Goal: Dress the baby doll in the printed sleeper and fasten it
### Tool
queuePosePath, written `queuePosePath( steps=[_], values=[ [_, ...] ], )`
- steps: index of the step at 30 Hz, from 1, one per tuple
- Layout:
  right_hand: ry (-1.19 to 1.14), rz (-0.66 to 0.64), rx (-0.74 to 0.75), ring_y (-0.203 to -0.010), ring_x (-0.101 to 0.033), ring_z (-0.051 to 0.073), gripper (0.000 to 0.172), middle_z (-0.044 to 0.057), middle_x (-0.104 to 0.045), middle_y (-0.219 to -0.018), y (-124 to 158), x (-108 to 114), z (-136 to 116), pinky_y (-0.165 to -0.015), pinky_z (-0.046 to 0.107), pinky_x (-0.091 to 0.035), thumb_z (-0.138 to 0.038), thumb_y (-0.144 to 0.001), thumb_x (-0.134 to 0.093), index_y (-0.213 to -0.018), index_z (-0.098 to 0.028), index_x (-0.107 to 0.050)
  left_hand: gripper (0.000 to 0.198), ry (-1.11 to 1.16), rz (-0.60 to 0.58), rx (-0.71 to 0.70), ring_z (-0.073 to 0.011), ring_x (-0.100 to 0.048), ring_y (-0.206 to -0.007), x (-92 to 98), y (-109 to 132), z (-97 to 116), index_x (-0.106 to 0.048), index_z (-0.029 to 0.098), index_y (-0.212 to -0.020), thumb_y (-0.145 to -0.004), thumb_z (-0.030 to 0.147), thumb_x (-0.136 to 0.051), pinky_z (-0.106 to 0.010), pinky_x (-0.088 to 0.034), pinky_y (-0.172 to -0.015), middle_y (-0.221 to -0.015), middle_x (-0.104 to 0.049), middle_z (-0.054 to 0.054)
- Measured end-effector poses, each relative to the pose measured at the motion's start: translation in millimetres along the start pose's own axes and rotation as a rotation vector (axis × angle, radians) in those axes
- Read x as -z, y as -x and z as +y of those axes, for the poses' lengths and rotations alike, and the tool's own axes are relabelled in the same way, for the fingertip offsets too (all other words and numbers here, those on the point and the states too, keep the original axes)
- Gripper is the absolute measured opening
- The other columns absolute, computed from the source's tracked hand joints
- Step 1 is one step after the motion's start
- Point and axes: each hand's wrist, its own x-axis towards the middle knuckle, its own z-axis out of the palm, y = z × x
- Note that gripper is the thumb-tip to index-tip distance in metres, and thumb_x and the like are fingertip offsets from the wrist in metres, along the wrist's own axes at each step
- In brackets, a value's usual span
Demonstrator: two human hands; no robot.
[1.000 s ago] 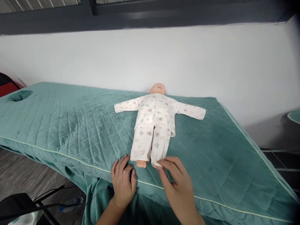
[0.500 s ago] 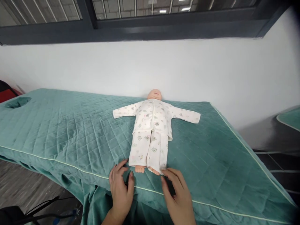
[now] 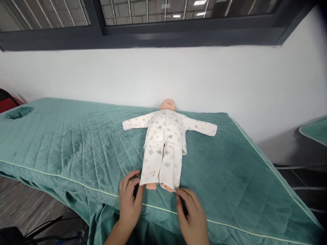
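Near the middle of the frame, a baby doll (image 3: 165, 144) lies on its back upon the green quilted bed (image 3: 76, 139), w/ its head next to the white wall (image 3: 217, 75) & its feet toward the bottom of the frame. It wears a printed jacket (image 3: 165, 126) and matching trousers (image 3: 150, 166); both sleeves spread to the sides, & toes (image 3: 151, 186) show under both cuffs.

At lower centre, the L hand (image 3: 129, 199) has thumb and forefinger brought almost together on the outer corner of the cuff at frame left, other fingers bent loosely. The R hand (image 3: 191, 214) makes a similar small pinch at the outer corner of the other cuff, approx. at the same height. How much cloth is btw. the fingertips is too small to tell.

The fabric looks thin, soft & light, prob. cotton, so it should fold and stretch easily and not slip much. The doll itself is prob. firmer & heavier, maybe plastic, not very fragile. For the trousers, the hem corners or side seams seem the best hold; for the whole doll, under torso + head.
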Motion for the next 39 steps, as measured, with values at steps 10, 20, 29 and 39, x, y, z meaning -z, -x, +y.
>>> queuePosePath(
  steps=[10,20,29,39],
  values=[
    [-0.535,0.204,-0.594,-0.118,-0.064,0.024,0.037,0.009,-0.067,-0.128,-26.9,7.0,13.9,-0.1,0.04,-0.054,-0.044,-0.088,-0.068,-0.118,-0.022,-0.064,0.016,0.449,0.079,0.241,-0.0241,-0.054,-0.131,7.5,-18.8,-1.4,-0.059,0.024,-0.107,-0.096,0.035,-0.057,-0.048,-0.041,-0.114,-0.139,-0.056,-0.01],
    [-0.678,0.373,-0.78,-0.117,-0.063,0.022,0.031,0.004,-0.069,-0.118,-176.0,-25.1,82.2,-0.112,0.038,-0.045,-0.033,-0.075,-0.075,-0.102,-0.024,-0.065,0.01,1.234,0.124,0.682,-0.0174,-0.063,-0.124,-41.8,-155.1,0.4,-0.066,0.02,-0.096,-0.087,0.024,-0.069,-0.033,-0.045,-0.114,-0.119,-0.07,-0.005],
    [-0.984,0.11,-0.871,-0.082,-0.073,0.026,0.014,0.006,-0.075,-0.078,-239.2,-40.4,107.1,-0.069,0.038,-0.062,-0.033,-0.075,-0.074,-0.077,-0.022,-0.066,0.036,1.238,-0.323,0.767,-0.0272,-0.07,-0.108,-79.0,-218.1,4.8,-0.069,0.013,-0.105,-0.082,0.041,-0.074,-0.04,-0.057,-0.097,-0.107,-0.076,-0.012],
    [-1.157,0.029,-0.761,-0.091,-0.073,0.022,0.029,0.002,-0.076,-0.095,-235.4,-37.7,99.6,-0.071,0.03,-0.062,-0.03,-0.072,-0.081,-0.094,-0.022,-0.065,0.059,1.077,-0.146,0.71,-0.0303,-0.065,-0.12,-97.0,-228.3,17.3,-0.057,0.023,-0.125,-0.075,0.037,-0.084,-0.039,-0.055,-0.097,-0.13,-0.067,-0.011]
  ],
)
